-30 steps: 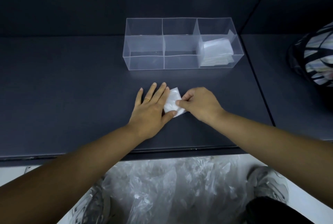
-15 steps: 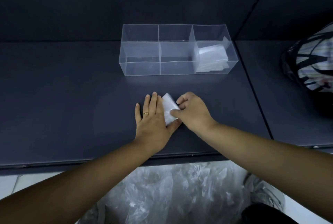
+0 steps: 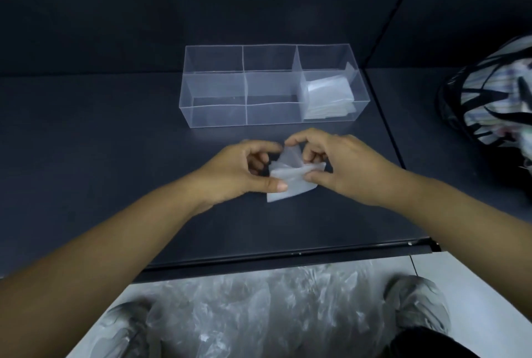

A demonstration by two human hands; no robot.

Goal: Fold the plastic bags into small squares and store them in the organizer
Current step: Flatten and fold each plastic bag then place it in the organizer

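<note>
1. Partly folded plastic bag (image 3: pixel 289 184) over the table (image 3: pixel 100 161), just in front of the clear organizer (image 3: pixel 216 115).
2. Grip: left hand (image 3: pixel 244 167) pinches its left edge; right hand (image 3: pixel 342 167) pinches its right edge, fingers curled.
3. Organizer's right compartment: stack of folded bags (image 3: pixel 328 95).
4. Crumpled plastic bags (image 3: pixel 244 314) on the floor (image 3: pixel 475 277) below.

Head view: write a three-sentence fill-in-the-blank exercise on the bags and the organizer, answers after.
1. The folded bags sit in the organizer's ____ compartment.
2. The left hand and right hand both pinch one partly folded ____.
3. The loose bags lie on the ____, between the shoes.
Missing words: right; bag; floor.
</note>
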